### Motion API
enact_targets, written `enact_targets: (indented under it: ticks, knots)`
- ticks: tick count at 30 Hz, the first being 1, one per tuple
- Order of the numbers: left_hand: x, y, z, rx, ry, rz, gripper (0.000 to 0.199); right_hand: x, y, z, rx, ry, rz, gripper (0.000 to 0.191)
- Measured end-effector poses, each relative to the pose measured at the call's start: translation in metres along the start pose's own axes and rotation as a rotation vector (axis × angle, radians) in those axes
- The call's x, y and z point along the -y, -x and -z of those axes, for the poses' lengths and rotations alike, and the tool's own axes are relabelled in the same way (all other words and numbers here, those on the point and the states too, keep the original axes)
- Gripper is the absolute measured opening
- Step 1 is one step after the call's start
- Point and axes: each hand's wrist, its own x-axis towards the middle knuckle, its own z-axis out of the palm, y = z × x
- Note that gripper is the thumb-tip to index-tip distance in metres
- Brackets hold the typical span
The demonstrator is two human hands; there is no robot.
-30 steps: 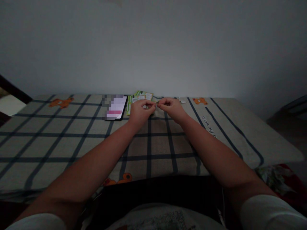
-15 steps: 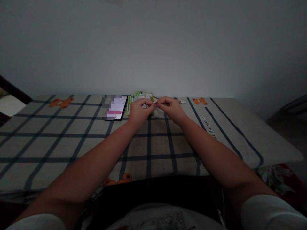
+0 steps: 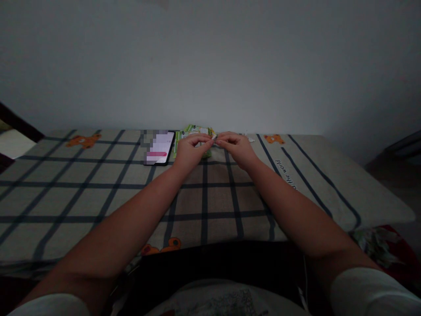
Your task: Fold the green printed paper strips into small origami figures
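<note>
My left hand (image 3: pixel 193 151) and my right hand (image 3: pixel 237 149) meet fingertip to fingertip near the back of the table. Both are closed in a pinch on something small and pale between them, too small to make out. Green and yellow packets (image 3: pixel 194 131) lie behind and beneath my left hand, partly hidden by it. Just left of them is a phone (image 3: pixel 160 148) with its screen lit. A small crumpled white scrap (image 3: pixel 250 138) rests behind my right hand.
A checked tablecloth (image 3: pixel 190 202) with orange bear prints covers the table, whose back edge meets a grey wall (image 3: pixel 210 66). Dark wooden furniture (image 3: pixel 16 123) stands at the left. Red and green cloth (image 3: pixel 384 248) shows at the lower right.
My fingers have shifted slightly, and the thumbs lie a little differently at the pinch. More of the green packets shows behind my left hand. The phone has not moved.
</note>
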Motion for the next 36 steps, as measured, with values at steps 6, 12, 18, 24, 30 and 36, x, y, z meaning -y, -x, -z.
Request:
enact_targets:
  ticks: [6,12,18,24,30,36]
  knots:
    - [0.008,0.000,-0.005,-0.026,0.069,0.040,0.010,-0.009,0.000,-0.005,-0.031,-0.055,-0.022,0.014]
    - [0.010,-0.002,-0.003,0.009,0.032,0.044,0.012,-0.006,0.001,-0.002,-0.023,-0.014,-0.057,0.010]
    - [0.003,-0.002,0.001,0.018,0.011,-0.014,0.011,-0.004,0.001,0.001,-0.014,-0.028,0.023,0.010]
    - [-0.001,-0.001,0.001,0.005,-0.001,-0.040,0.009,-0.004,-0.001,0.000,-0.004,-0.024,0.056,0.007]
    - [-0.003,0.000,-0.001,-0.019,0.048,-0.012,0.008,-0.007,0.000,-0.005,-0.048,-0.061,0.038,0.010]
    - [0.000,0.000,-0.007,-0.050,0.237,0.165,0.015,-0.012,0.001,-0.011,-0.071,-0.199,-0.075,0.028]
